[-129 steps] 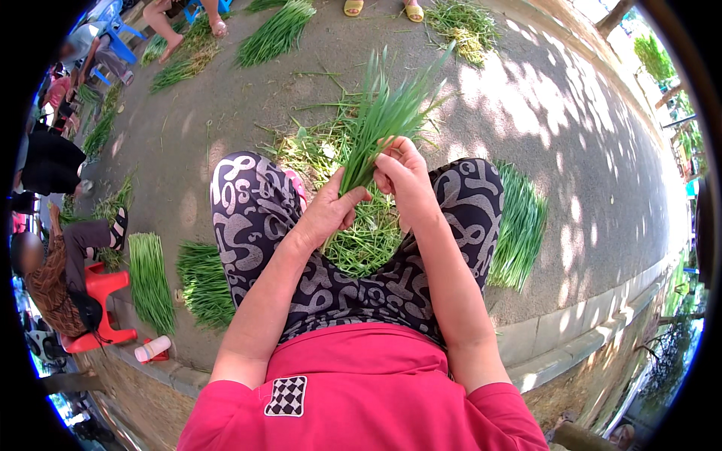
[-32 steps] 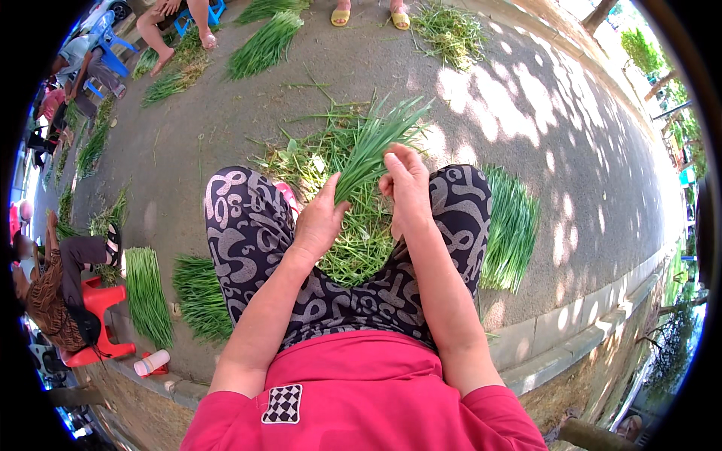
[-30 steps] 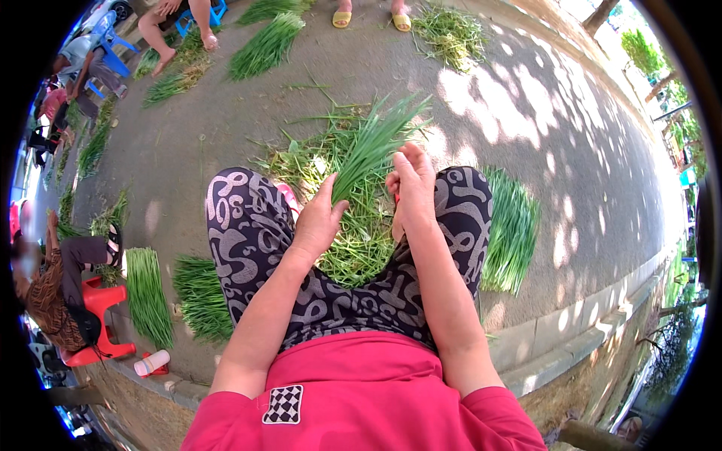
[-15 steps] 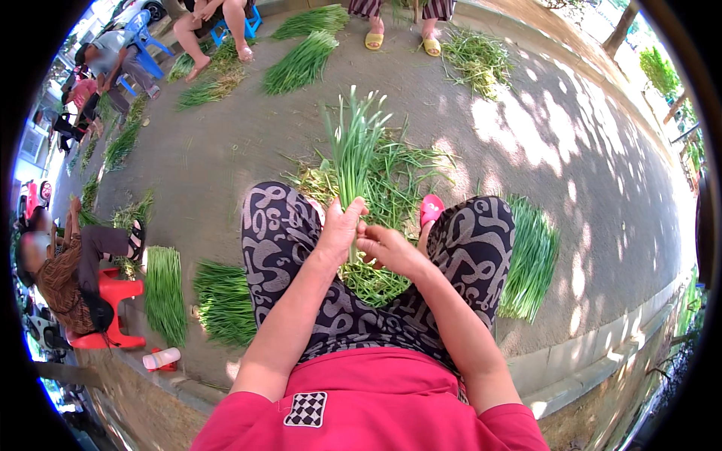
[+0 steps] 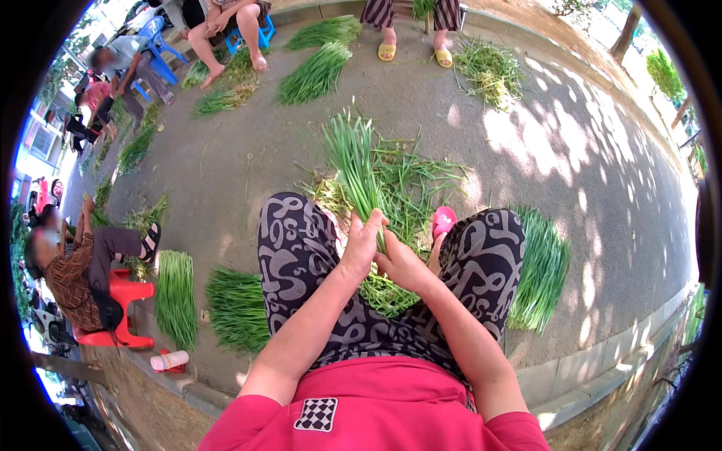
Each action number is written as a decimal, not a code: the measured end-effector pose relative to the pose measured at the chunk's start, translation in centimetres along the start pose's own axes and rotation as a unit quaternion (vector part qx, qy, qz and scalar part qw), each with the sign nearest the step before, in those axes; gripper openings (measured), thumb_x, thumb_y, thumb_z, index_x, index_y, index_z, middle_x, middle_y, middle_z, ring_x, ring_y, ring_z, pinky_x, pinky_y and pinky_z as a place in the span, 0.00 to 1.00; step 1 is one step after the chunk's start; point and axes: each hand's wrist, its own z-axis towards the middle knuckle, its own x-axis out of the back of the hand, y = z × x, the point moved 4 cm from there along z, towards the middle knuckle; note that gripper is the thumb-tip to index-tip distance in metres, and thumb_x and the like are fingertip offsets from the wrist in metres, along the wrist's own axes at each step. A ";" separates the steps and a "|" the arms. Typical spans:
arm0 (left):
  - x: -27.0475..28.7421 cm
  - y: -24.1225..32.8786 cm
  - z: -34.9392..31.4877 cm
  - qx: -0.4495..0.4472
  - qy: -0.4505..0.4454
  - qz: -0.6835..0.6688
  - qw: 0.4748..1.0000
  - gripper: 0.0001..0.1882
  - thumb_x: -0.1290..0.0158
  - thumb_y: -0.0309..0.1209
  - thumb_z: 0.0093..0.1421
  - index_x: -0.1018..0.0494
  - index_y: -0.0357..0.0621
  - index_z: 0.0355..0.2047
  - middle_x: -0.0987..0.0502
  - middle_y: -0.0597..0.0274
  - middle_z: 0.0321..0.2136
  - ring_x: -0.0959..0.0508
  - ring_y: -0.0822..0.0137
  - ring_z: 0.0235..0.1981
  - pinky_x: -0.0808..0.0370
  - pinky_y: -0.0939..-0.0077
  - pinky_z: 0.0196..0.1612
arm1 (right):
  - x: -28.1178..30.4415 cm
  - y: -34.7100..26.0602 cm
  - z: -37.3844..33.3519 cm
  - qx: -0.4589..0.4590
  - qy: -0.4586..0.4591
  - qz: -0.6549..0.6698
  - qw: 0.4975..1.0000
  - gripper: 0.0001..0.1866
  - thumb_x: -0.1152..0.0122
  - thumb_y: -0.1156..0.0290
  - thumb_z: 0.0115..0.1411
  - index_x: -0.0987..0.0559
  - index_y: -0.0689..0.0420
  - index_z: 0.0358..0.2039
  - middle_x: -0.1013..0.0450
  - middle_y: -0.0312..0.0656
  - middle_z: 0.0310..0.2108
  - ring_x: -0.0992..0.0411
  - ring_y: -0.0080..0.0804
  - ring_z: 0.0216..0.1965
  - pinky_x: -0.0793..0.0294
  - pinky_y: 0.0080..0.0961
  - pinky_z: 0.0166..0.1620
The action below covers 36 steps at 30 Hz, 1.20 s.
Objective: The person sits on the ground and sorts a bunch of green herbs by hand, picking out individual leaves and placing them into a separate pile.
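Note:
A bunch of long green flowering chives (image 5: pixel 352 161) with pale tips points away from me and leans slightly left between my knees. My left hand (image 5: pixel 362 244) is wrapped around its lower stems. Against the stem ends, just to the right and nearer to me, my right hand (image 5: pixel 403 264) is closed with its fingers curled in; its fingertips are partly hidden. Below both hands lies a loose heap of green and yellowish trimmings (image 5: pixel 414 184), spreading over the pavement beyond my knees and between my legs.
Neat chive piles lie to my right (image 5: pixel 540 274) and left (image 5: pixel 237 308), with another (image 5: pixel 176 297) farther left. A person sits on a red stool (image 5: pixel 120 308) at left, near a pale cup (image 5: pixel 170 361). Other seated people and chive piles (image 5: pixel 316 73) are across the pavement.
The bunch now leans more to the left at its tips. My right hand has come in against the lower stems. The whole view has shifted slightly.

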 end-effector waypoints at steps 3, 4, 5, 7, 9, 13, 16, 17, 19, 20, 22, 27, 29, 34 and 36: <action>-0.5 0.8 -0.2 0.040 -0.032 0.049 0.997 0.21 0.52 0.48 0.64 0.37 0.43 0.45 0.29 0.65 0.33 0.31 0.73 0.38 0.33 0.75 0.44 | -0.1 1.0 0.1 -0.046 0.012 0.065 0.997 0.12 0.51 0.72 0.61 0.35 0.64 0.42 0.31 0.40 0.26 0.31 0.28 0.22 0.31 0.24 0.24; -0.2 1.0 -0.1 0.064 -0.043 0.055 0.996 0.23 0.52 0.50 0.64 0.37 0.42 0.46 0.29 0.65 0.33 0.31 0.73 0.38 0.33 0.74 0.45 | -0.1 1.0 0.1 -0.080 -0.014 0.146 0.986 0.11 0.51 0.71 0.61 0.34 0.63 0.41 0.32 0.39 0.26 0.32 0.27 0.21 0.33 0.22 0.23; 0.8 0.2 0.6 0.082 -0.048 0.067 0.993 0.30 0.54 0.56 0.62 0.35 0.40 0.47 0.28 0.62 0.33 0.28 0.71 0.37 0.29 0.74 0.42 | 0.0 1.2 0.2 -0.112 -0.039 0.226 0.967 0.10 0.51 0.71 0.61 0.34 0.62 0.41 0.32 0.38 0.26 0.33 0.25 0.21 0.34 0.21 0.23; 1.0 0.6 1.0 0.112 -0.113 -0.016 0.987 0.33 0.56 0.59 0.62 0.33 0.39 0.46 0.26 0.60 0.32 0.26 0.69 0.34 0.27 0.74 0.38 | 0.1 1.1 -0.1 -0.144 -0.056 0.383 0.911 0.08 0.52 0.72 0.61 0.32 0.60 0.39 0.34 0.35 0.26 0.36 0.21 0.21 0.41 0.16 0.21; 0.8 0.6 1.3 0.136 -0.131 -0.070 0.979 0.38 0.61 0.65 0.60 0.30 0.38 0.45 0.24 0.56 0.33 0.23 0.66 0.30 0.24 0.75 0.33 | 0.6 -0.3 -0.6 -0.114 -0.075 0.493 0.859 0.08 0.52 0.72 0.62 0.32 0.60 0.41 0.34 0.36 0.27 0.37 0.21 0.22 0.41 0.16 0.21; 0.2 1.9 0.7 0.184 -0.156 -0.172 0.955 0.39 0.63 0.65 0.60 0.30 0.39 0.46 0.23 0.55 0.38 0.23 0.65 0.36 0.23 0.71 0.37 | 0.5 -1.4 -1.2 -0.077 -0.126 0.589 0.794 0.13 0.53 0.71 0.63 0.32 0.61 0.47 0.36 0.35 0.28 0.39 0.20 0.22 0.41 0.16 0.22; -1.3 3.8 -0.2 0.191 -0.187 -0.246 0.932 0.38 0.62 0.65 0.59 0.30 0.41 0.47 0.23 0.55 0.42 0.22 0.62 0.42 0.23 0.63 0.45 | 0.0 -2.0 -1.8 -0.070 -0.174 0.613 0.768 0.15 0.54 0.69 0.64 0.32 0.62 0.49 0.35 0.36 0.29 0.39 0.21 0.22 0.40 0.16 0.22; -1.6 4.3 0.1 0.197 -0.209 -0.307 0.907 0.32 0.54 0.58 0.60 0.30 0.43 0.49 0.23 0.56 0.42 0.23 0.61 0.45 0.25 0.60 0.50 | -0.2 -2.4 -2.2 -0.066 -0.188 0.616 0.762 0.15 0.54 0.68 0.65 0.32 0.62 0.48 0.34 0.37 0.29 0.38 0.20 0.22 0.39 0.16 0.22; -0.7 4.0 1.2 0.162 -0.226 -0.390 0.878 0.26 0.49 0.50 0.60 0.31 0.43 0.50 0.23 0.58 0.41 0.23 0.63 0.44 0.25 0.62 0.49 | -0.5 -3.1 -2.3 -0.050 -0.227 0.618 0.751 0.16 0.54 0.67 0.65 0.32 0.63 0.49 0.31 0.41 0.32 0.37 0.21 0.21 0.36 0.17 0.23; -0.1 3.8 1.8 0.144 -0.234 -0.430 0.860 0.24 0.46 0.46 0.60 0.32 0.43 0.50 0.23 0.59 0.41 0.23 0.64 0.43 0.25 0.64 0.49 | -0.6 -3.1 -2.2 -0.053 -0.218 0.601 0.767 0.17 0.55 0.65 0.66 0.32 0.62 0.49 0.31 0.42 0.33 0.36 0.22 0.21 0.36 0.17 0.23; 0.3 4.1 2.2 0.153 -0.189 -0.432 0.868 0.21 0.42 0.34 0.58 0.32 0.46 0.50 0.24 0.66 0.35 0.24 0.70 0.36 0.25 0.69 0.46 | -0.6 -2.6 -2.1 -0.060 -0.190 0.570 0.797 0.19 0.58 0.61 0.68 0.32 0.62 0.50 0.30 0.44 0.34 0.34 0.24 0.21 0.35 0.16 0.23; 1.6 5.2 3.2 0.081 -0.109 -0.408 0.903 0.18 0.41 0.33 0.57 0.31 0.51 0.47 0.26 0.69 0.30 0.25 0.73 0.31 0.24 0.70 0.41 | -0.6 -0.1 -0.8 -0.108 0.013 0.507 0.855 0.33 0.68 0.43 0.67 0.33 0.61 0.52 0.31 0.41 0.41 0.29 0.34 0.38 0.30 0.29 0.39; 1.8 4.7 3.2 0.046 -0.065 -0.390 0.917 0.18 0.41 0.33 0.57 0.32 0.51 0.47 0.26 0.67 0.30 0.25 0.70 0.31 0.23 0.65 0.39 | 0.0 1.1 -0.5 -0.127 0.161 0.488 0.849 0.37 0.68 0.37 0.64 0.34 0.60 0.53 0.33 0.41 0.46 0.33 0.35 0.49 0.33 0.39 0.48; -0.1 3.2 1.7 0.023 -0.022 -0.341 0.940 0.17 0.41 0.29 0.57 0.32 0.52 0.46 0.26 0.66 0.31 0.25 0.67 0.32 0.23 0.63 0.39 | 0.4 0.6 -0.1 -0.121 0.198 0.524 0.820 0.33 0.64 0.41 0.66 0.32 0.60 0.52 0.32 0.41 0.48 0.33 0.32 0.48 0.31 0.38 0.49; 0.3 3.5 2.1 0.004 -0.034 -0.326 0.945 0.16 0.42 0.28 0.58 0.32 0.52 0.46 0.26 0.66 0.31 0.25 0.67 0.32 0.23 0.64 0.38 | 0.5 1.3 0.2 -0.123 0.198 0.499 0.835 0.30 0.62 0.45 0.67 0.32 0.59 0.53 0.31 0.41 0.47 0.32 0.32 0.47 0.31 0.37 0.48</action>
